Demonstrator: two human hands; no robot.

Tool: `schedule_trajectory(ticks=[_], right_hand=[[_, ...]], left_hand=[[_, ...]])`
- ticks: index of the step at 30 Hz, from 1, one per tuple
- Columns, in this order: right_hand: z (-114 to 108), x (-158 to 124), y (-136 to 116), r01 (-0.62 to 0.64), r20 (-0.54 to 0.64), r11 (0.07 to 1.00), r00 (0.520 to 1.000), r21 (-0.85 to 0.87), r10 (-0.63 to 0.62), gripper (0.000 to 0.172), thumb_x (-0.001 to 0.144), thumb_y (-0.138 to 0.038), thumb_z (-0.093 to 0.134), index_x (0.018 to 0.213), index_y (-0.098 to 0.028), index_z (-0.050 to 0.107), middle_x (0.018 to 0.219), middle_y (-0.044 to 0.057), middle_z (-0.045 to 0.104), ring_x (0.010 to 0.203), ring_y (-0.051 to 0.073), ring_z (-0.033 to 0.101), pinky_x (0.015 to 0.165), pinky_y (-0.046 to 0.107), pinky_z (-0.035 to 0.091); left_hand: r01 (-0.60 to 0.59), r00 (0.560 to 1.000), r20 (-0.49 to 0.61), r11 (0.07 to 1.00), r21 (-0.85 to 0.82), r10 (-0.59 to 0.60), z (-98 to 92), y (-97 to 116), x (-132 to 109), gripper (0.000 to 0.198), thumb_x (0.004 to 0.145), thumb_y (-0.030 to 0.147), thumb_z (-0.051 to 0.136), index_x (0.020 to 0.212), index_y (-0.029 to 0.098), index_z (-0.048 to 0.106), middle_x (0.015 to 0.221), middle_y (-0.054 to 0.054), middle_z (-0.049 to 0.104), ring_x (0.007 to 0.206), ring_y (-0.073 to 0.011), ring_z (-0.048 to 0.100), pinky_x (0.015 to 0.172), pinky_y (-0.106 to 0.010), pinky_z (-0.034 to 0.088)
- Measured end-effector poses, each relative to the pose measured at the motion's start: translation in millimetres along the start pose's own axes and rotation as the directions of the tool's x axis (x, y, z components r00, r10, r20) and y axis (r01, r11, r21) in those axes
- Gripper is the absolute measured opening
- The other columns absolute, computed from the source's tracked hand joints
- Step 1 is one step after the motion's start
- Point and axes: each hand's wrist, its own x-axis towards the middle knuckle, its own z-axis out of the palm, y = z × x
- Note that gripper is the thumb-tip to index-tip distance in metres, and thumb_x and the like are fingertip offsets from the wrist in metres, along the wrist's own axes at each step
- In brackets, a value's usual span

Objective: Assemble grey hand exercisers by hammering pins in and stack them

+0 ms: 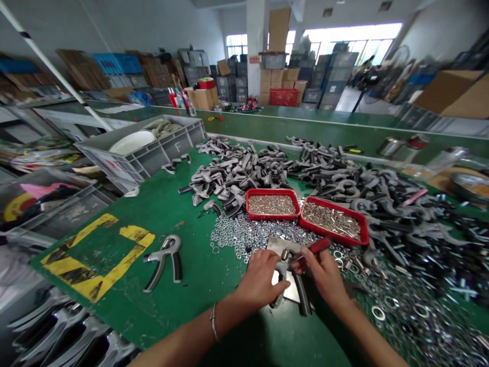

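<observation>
My left hand (260, 280) is closed around a grey and black hand grip exerciser (301, 293), which lies over a metal plate (292, 290) on the green table. A short metal spring coil (284, 255) shows at its top end. In my right hand (324, 275) is a red-handled tool (320, 245), pointing at the upper part of the exerciser; its tip is hidden by the fingers. To the left, another hand grip exerciser (166, 260) with a spring lies apart on the table. Small metal rings (244, 237) are spread just behind the plate.
Two red trays, one of tiny metal parts (248, 209) and one of metal pins (364, 239), stand behind my hands. Piled grey handles (237, 168) lie beyond them. More rings and springs (405, 306) cover the right side. A grey crate (164, 158) stands at the back left.
</observation>
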Motion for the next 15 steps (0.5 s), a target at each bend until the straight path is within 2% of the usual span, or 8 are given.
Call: schedule_trajectory(ticks=[5,8,11,13,15], right_hand=[[0.3,1.6,6.2,-0.031,-0.006,0.999,1.0,0.024,0.031,0.035,0.089,-0.057,0.059,0.094,-0.023,0.053,0.085,0.007,0.075,0.071,0.024,0.073,0.062,0.036,0.06],[-0.2,0.4,3.6,-0.046,-0.007,0.999,0.999,-0.028,0.045,0.036,0.089,-0.059,0.057,0.093,-0.024,0.052,0.085,0.007,0.075,0.072,0.026,0.073,0.063,0.038,0.06],[1.9,-2.1,1.0,-0.02,-0.009,0.972,1.0,-0.235,0.019,0.034,0.092,-0.058,0.051,0.093,-0.024,0.052,0.082,0.008,0.074,0.073,0.027,0.072,0.069,0.039,0.058],[5.1,-2.5,-2.5,0.032,-0.01,0.892,0.999,-0.45,-0.041,0.033,0.091,-0.056,0.05,0.091,-0.024,0.053,0.081,0.011,0.073,0.076,0.029,0.071,0.073,0.04,0.055],[8.8,1.2,-7.9,0.078,-0.001,0.816,0.995,-0.573,-0.095,0.033,0.087,-0.056,0.053,0.087,-0.023,0.055,0.081,0.012,0.071,0.077,0.03,0.07,0.073,0.041,0.053]], left_hand=[[0.009,1.0,0.026,1.0,0.004,-0.009,1.5,-1.5,1.3,0.05,0.079,0.04,0.072,0.121,0.018,0.056,0.12,-0.009,0.056,0.114,-0.0289,0.046,0.102,-0.046,0.036],[0.012,0.999,0.037,1.0,0.004,-0.012,0.9,-1.9,1.6,0.05,0.08,0.041,0.071,0.122,0.018,0.056,0.121,-0.009,0.055,0.115,-0.0293,0.046,0.102,-0.046,0.036],[0.009,0.999,0.041,1.0,0.011,-0.009,0.9,-2.1,0.8,0.051,0.08,0.043,0.071,0.124,0.02,0.055,0.122,-0.009,0.055,0.115,-0.0297,0.046,0.102,-0.046,0.036],[0.009,0.999,0.043,1.0,0.018,-0.01,1.2,-1.8,0.3,0.052,0.081,0.043,0.07,0.126,0.021,0.054,0.122,-0.009,0.055,0.115,-0.0297,0.046,0.102,-0.046,0.036],[0.013,0.999,0.049,1.0,0.025,-0.015,1.1,-0.8,0.5,0.051,0.081,0.043,0.07,0.125,0.021,0.055,0.122,-0.01,0.055,0.114,-0.0298,0.046,0.102,-0.046,0.037]])
